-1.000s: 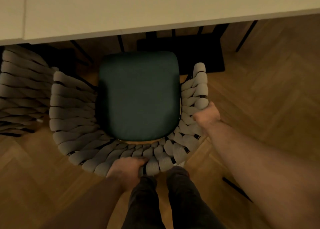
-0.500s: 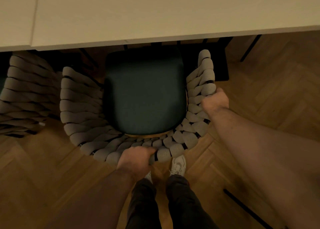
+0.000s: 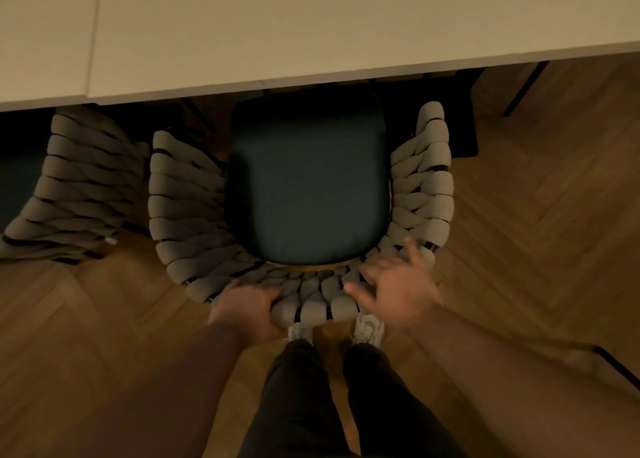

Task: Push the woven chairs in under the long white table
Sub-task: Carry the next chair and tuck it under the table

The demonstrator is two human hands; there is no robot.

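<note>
A woven chair [image 3: 187, 201] with thick grey rope bands and a dark green seat cushion [image 3: 308, 187] stands in front of me, the front of its seat just under the edge of the long white table [image 3: 277, 28]. My left hand [image 3: 246, 312] grips the chair's back rim at the lower left. My right hand [image 3: 394, 284] hovers with fingers spread over the back rim at the right, blurred by motion and holding nothing. A second woven chair [image 3: 69, 187] sits at the left, partly under the table.
My legs and light shoes [image 3: 369, 326] stand directly behind the chair on a herringbone wood floor [image 3: 536, 232]. Dark table legs [image 3: 524, 87] show under the tabletop at the right. A thin dark bar [image 3: 616, 364] lies on the floor at the lower right.
The chair has slid further toward the table. My right hand let go of the chair's right side and moved down to the back rim, fingers open. My left hand keeps its grip.
</note>
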